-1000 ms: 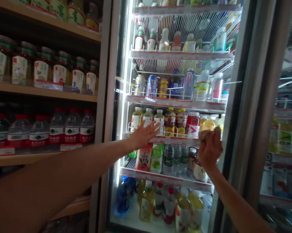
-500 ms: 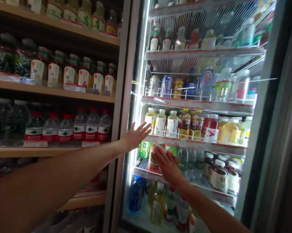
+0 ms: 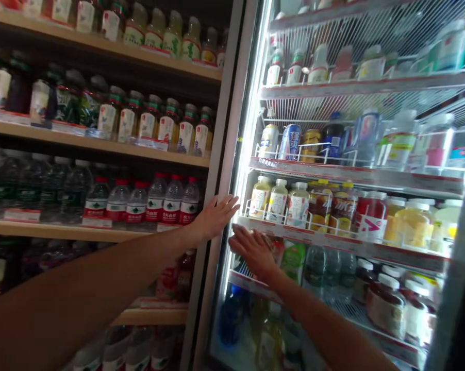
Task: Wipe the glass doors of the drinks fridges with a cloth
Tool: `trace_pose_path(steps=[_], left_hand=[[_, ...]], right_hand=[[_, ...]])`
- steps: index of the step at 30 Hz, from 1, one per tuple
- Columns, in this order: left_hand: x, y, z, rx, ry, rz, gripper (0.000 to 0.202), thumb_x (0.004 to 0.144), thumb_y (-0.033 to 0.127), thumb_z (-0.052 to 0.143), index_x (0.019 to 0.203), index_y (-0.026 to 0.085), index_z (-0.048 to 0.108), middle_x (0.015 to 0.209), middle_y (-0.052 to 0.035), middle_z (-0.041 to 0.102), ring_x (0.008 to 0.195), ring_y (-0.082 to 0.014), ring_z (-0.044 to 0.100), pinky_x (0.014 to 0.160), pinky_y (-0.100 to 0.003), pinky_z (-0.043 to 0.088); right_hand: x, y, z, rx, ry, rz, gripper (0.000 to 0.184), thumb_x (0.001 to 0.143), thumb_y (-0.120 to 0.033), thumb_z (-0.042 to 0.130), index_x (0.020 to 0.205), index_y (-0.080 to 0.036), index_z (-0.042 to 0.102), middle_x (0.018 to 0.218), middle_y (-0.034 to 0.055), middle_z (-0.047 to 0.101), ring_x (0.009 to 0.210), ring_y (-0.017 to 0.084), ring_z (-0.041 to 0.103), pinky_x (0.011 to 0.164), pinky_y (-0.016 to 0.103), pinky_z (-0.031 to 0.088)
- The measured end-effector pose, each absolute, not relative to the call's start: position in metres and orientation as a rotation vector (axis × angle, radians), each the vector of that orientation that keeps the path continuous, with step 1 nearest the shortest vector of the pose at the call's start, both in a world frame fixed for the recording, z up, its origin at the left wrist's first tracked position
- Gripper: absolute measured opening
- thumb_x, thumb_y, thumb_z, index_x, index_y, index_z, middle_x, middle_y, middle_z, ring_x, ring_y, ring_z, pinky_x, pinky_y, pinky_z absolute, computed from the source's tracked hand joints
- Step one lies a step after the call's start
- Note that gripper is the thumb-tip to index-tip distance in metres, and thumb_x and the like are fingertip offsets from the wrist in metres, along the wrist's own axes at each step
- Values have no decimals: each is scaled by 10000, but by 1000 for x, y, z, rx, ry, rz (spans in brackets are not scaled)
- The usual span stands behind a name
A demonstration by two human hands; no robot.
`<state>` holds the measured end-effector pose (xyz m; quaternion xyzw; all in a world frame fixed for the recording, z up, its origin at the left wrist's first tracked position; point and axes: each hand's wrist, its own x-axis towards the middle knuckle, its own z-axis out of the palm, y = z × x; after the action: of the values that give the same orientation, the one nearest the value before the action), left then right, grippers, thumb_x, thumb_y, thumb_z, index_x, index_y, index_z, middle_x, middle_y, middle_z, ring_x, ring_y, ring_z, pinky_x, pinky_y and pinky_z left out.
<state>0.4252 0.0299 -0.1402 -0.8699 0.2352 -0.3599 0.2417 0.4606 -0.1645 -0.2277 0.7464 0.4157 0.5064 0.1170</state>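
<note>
Left hand (image 3: 217, 216) — grip apart — reaches the cooler frame (image 3: 232, 118); right hand (image 3: 252, 251) lies just below, grip indeterminable.

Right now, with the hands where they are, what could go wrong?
1. The right hand is just below and beside the left hand, so a quick move might make them bump.
2. In view, the left hand overlaps the fridge frame; fingers could catch its edge.
3. The left forearm crosses the view near the red-capped bottles; a swing might knock one, though depth is hard to judge.
</note>
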Motion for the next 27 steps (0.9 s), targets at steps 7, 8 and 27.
trace_pose_path(steps=[7, 8, 27], left_hand=[[431, 43, -130, -2403, 642, -1062, 840, 692, 267, 722, 1400, 146, 288, 1501, -162, 216, 1391, -300, 170, 1098, -506, 220], [431, 43, -129, -2401, 647, -1064, 849, 687, 272, 727, 1401, 149, 286, 1502, -162, 212, 1392, -300, 166, 1101, -505, 211], [433, -46, -94, -2303, 821, -1188, 885, 745, 442, 667, 1432, 136, 200, 1521, -156, 115, 1406, -301, 81, 1107, -524, 156]], right_hand=[[466, -143, -246, 2188, 1241, 1493, 458, 857, -96, 410, 1297, -216, 457, 1434, 54, 382, 1361, 218, 262, 1082, 467, 251], [464, -146, -260, 2131, 1321, 1416, 447, 867, -126, 418, 1301, -228, 454, 1423, 38, 402, 1350, 198, 285, 1076, 433, 272], [426, -313, -186, 2020, 616, 1989, 417, 875, -173, 435, 1288, -213, 480, 1397, 78, 434, 1387, 202, 206, 1112, 458, 175]])
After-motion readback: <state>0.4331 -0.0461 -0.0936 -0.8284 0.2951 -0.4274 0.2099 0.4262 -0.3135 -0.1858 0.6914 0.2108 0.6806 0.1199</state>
